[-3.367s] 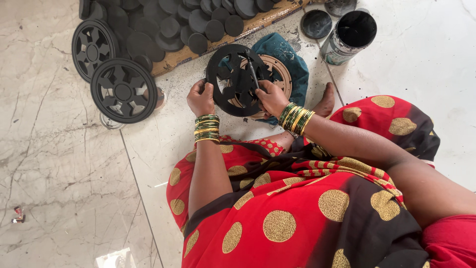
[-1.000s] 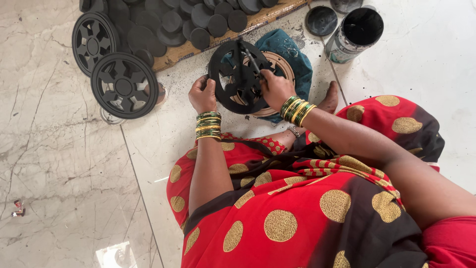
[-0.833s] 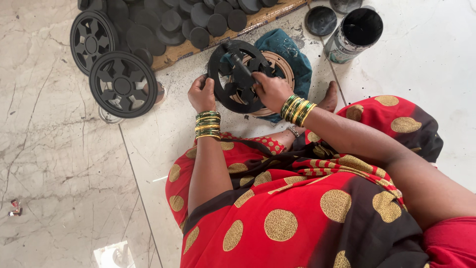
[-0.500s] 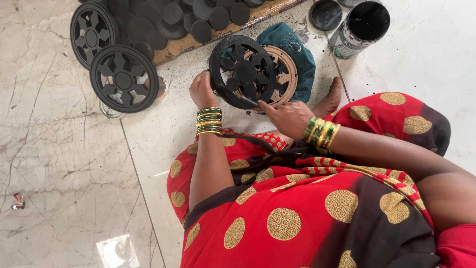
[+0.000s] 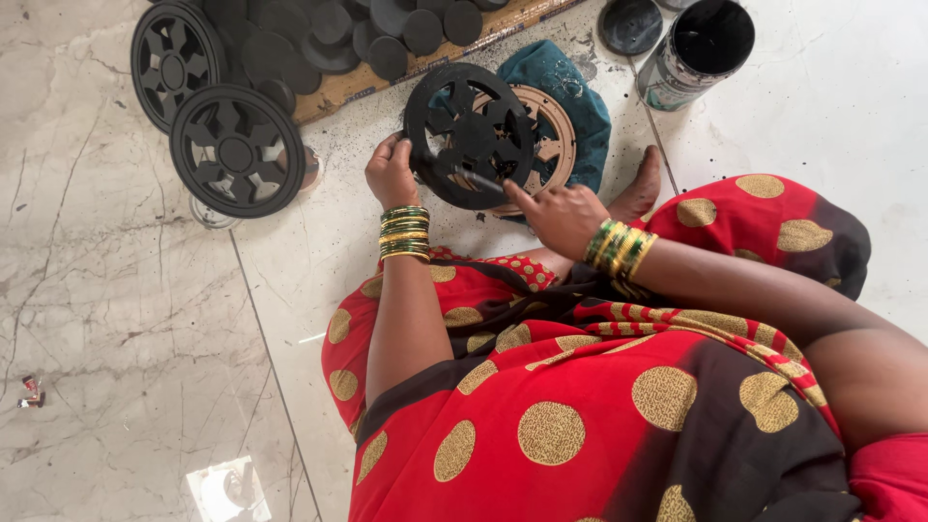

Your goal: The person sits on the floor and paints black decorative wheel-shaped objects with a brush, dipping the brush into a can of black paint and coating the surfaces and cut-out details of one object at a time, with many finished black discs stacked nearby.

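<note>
The left hand [image 5: 390,174] is gripping the rim of a black spoked wheel [image 5: 469,135], tilting it upright, while the right hand [image 5: 561,217] is pinching a thin brush [image 5: 464,174] against its face.

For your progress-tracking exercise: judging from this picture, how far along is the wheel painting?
Done: two black wheels lie on the floor beside black caps. In hand: the left hand steadies a black wheel while the right hand brushes it. Left: a brown wheel underneath looks unpainted.

Left hand [image 5: 390,172] clamped, right hand [image 5: 564,215] pinching (fingers curled) — both forearms extended.
</note>
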`<action>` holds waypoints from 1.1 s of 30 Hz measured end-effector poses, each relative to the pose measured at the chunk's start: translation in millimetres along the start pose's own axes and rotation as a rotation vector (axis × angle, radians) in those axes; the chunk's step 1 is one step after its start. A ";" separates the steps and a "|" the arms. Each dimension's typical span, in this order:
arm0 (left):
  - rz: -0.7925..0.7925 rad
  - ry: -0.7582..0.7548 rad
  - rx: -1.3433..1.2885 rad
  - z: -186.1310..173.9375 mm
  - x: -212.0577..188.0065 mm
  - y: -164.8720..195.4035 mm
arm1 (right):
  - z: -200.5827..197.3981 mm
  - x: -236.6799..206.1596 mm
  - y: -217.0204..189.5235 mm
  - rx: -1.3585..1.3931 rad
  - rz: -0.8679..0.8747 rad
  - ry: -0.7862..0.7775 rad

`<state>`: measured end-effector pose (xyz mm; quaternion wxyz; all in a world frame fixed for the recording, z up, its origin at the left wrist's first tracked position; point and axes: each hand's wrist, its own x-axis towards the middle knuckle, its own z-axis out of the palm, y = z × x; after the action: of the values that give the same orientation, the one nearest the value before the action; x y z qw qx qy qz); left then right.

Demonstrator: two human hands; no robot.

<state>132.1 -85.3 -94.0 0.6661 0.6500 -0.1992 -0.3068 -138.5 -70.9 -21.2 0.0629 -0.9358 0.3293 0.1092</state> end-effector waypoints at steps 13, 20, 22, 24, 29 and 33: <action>-0.012 -0.010 -0.019 -1.0 5.9 -7.1 | 1.9 -39.9 5.7 -0.151 -0.131 0.049; -0.021 -0.024 -0.030 -0.7 2.3 -9.0 | 11.3 -53.9 13.5 -0.191 -0.126 0.141; 0.008 -0.040 -0.032 -0.1 1.4 -9.2 | 12.5 -43.6 12.5 -0.198 -0.124 0.183; 0.025 -0.052 -0.039 0.3 1.2 -9.0 | 11.9 -32.0 12.7 -0.180 -0.078 0.184; 0.041 -0.034 0.038 0.9 0.9 -7.5 | 12.1 -25.0 10.5 -0.124 -0.027 0.169; 0.034 -0.036 0.013 0.5 0.4 -6.7 | 11.2 -25.5 15.2 -0.083 0.019 0.034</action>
<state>131.0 -85.7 -100.7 0.6633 0.6453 -0.2240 -0.3056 -169.3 -65.1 -26.5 0.0172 -0.9361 0.3344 0.1077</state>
